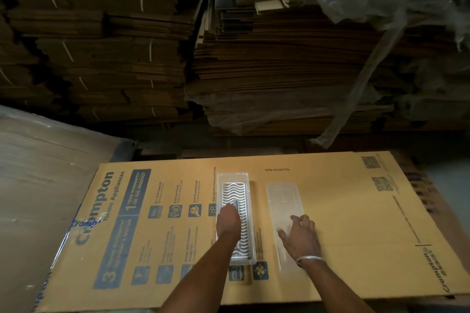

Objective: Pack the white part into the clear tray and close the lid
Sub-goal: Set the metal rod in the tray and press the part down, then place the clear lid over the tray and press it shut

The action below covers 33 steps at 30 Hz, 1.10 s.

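1. The white part [234,193] was a long, narrow rectangular panel with rows of wavy slots and a small dark tab near its middle. It lay seated inside the clear tray [250,213], lengthwise.
2. The clear tray was a shallow transparent shell with a raised rim, resting on a flattened printed carton [356,223] that covered the table.
3. The lid [283,201] was a matching clear, frosted-looking panel lying flat just beside the tray on its right, not closed over it.
4. The left hand [228,221] rested on top of the white part, fingers curled downward and pressing at the dark tab; it gripped nothing.
5. The right hand [301,235], wearing a metal bangle [310,258] at the wrist, lay on the lid's near half with fingers spread apart.
6. Stacks of flattened cardboard [279,71] stood behind the table.
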Tool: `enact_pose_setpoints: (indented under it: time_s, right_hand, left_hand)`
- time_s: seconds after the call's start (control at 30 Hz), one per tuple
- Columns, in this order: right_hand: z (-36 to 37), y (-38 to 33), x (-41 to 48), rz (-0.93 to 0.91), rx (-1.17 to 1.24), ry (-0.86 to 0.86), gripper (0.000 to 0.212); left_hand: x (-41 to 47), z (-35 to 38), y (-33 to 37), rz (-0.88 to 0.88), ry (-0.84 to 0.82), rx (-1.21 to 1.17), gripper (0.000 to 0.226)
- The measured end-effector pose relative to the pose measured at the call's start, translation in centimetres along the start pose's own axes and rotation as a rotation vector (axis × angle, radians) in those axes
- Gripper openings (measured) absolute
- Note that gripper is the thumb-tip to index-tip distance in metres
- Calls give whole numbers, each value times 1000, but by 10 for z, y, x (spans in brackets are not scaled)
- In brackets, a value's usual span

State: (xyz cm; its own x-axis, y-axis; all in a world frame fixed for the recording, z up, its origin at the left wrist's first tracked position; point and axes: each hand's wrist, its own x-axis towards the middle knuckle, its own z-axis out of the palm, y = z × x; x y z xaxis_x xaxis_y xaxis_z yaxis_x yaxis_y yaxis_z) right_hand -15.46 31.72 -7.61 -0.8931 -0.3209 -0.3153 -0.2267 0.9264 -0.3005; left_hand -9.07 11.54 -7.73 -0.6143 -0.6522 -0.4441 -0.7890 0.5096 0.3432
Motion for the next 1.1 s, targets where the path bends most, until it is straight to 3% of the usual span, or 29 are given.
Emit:
enact_pose_setpoints:
  time_s: [0.4, 0.57, 0.9, 0.97, 1.03, 1.1]
  right_hand:
    - [9, -13, -1, 88, -164, -100, 101]
    - [14, -12, -2, 178, -125, -128, 101]
    - [7, -13, -1, 230, -50, -105, 112]
    - [5, -14, -2, 231, -46, -101, 113]
    - [2, -17, -3, 238, -24, -97, 113]
    - [-3, -22, -4, 231, -6, -77, 111]
  left_hand:
    - [2, 3, -5, 67, 92, -97, 27]
    - [-1, -5, -13, 143, 62, -126, 37]
    - [-23, -28, -56, 269, 199, -295, 26]
    - [-28, -32, -65, 289, 222, -323, 32]
    - [-30, -35, -71, 256, 239, -389, 42]
    - [-29, -36, -76, 178, 251, -414, 28]
